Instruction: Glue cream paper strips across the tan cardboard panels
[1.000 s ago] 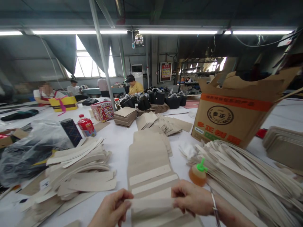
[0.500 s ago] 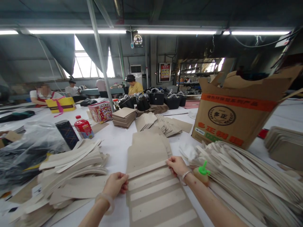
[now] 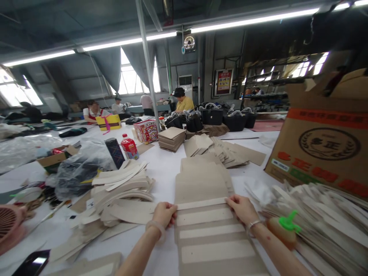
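A narrow pale cardboard strip [image 3: 201, 204] stretches between my two hands, across overlapping grey-brown cardboard panels [image 3: 202, 186]. My left hand [image 3: 165, 215] pinches its left end, while my right hand [image 3: 243, 209] pinches the right end. Nearer to me, several lighter strips [image 3: 212, 230] lie crosswise on the panels, roughly parallel. Beside my left hand is a pile of curved cardboard pieces [image 3: 123, 191]. A squeeze bottle with a green nozzle [image 3: 284, 230] stands by my right forearm, against a heap of long cardboard strips [image 3: 324, 222].
A large carton [image 3: 322, 153] stands at right. Further back are a stack of cardboard sheets [image 3: 171, 140], a red bottle [image 3: 130, 147], a dark box [image 3: 114, 152] and black bags [image 3: 212, 115]. A phone [image 3: 31, 263] and pink fan [image 3: 10, 226] lie left. Co-workers [image 3: 184, 101] sit beyond.
The camera view has turned left and tilted, so the scene sits further right and the phone and fan show now. Both hands still hold the strip across the panels.
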A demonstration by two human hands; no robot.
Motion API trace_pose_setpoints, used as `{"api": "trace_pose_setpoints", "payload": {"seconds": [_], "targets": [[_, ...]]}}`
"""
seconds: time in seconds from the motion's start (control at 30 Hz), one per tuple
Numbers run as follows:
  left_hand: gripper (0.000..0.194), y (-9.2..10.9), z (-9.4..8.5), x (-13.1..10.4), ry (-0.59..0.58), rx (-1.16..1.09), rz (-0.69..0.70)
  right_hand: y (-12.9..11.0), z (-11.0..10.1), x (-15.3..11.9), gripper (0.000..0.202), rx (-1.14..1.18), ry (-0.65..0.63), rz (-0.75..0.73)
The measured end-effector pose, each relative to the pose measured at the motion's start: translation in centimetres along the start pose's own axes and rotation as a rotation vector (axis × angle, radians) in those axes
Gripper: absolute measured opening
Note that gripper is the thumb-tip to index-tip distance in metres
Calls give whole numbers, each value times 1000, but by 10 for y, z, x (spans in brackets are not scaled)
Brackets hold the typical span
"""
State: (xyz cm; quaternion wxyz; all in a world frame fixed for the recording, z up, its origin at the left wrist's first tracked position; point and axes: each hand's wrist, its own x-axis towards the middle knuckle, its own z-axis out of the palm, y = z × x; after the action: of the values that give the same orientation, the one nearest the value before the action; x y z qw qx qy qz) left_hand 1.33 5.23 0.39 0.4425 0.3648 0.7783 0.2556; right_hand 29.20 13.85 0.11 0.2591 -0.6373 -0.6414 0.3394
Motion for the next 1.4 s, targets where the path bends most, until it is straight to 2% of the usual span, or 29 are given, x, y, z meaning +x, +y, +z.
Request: {"api": "trace_pose_setpoints", "payload": {"seconds": [0.3,0.47,0.6,0.9,1.23,1.4], "targets": [[29,0,2,1,49,24,4,7,4,3,31,-47,43,-51],[34,-4,1,-2,72,47,101,5,7,1,27,-65,120,-58],[36,-9,1,5,71,49,179,3,9,0,24,-79,163,-32],[37,-16,5,8,176,138,239,0,9,-3,22,-110,174,-8],[32,-9,2,5,247,373,350,-7,12,-5,19,-268,188,8],[25,-1,4,-11,348,589,507,-13,11,-9,9,-394,191,-100]]}}
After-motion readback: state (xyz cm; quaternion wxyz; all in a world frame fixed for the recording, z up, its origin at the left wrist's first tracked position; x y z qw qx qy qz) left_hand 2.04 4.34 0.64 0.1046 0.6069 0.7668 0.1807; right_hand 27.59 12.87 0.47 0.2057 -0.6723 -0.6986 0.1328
